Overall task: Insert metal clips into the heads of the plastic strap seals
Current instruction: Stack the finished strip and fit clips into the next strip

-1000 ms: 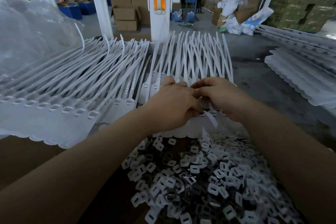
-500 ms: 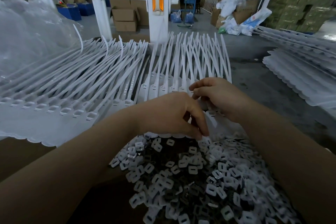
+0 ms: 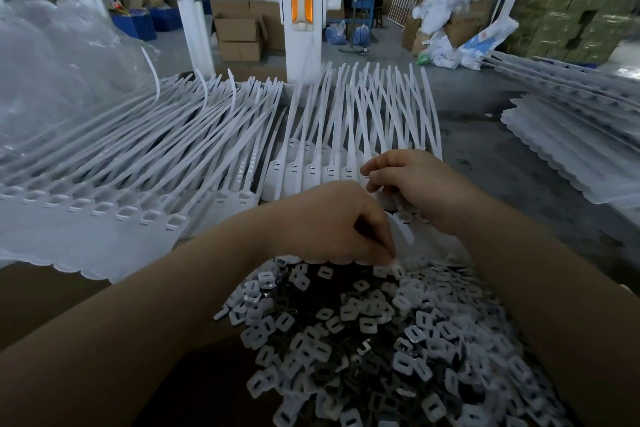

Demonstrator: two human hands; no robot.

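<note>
A heap of small metal clips (image 3: 391,340) fills the near centre and right. Beyond it lies a joined row of white plastic strap seals (image 3: 311,170), heads toward me, straps fanning away. My left hand (image 3: 329,222) hangs over the far edge of the heap, fingers curled down, thumb and fingertip pinching one clip (image 3: 396,265). My right hand (image 3: 415,184) rests on the right end of the row, fingers curled over the seal heads; what lies under it is hidden.
A larger stack of strap seals (image 3: 104,184) lies to the left, with clear plastic bags (image 3: 59,80) behind it. A white rail and post (image 3: 301,11) cross the back. More seal sheets (image 3: 571,135) lie on the floor at right. The brown cardboard surface (image 3: 52,305) shows near left.
My left hand has left the seal heads, come back toward me to the heap's edge and pinched a clip. My right hand has stayed on the row.
</note>
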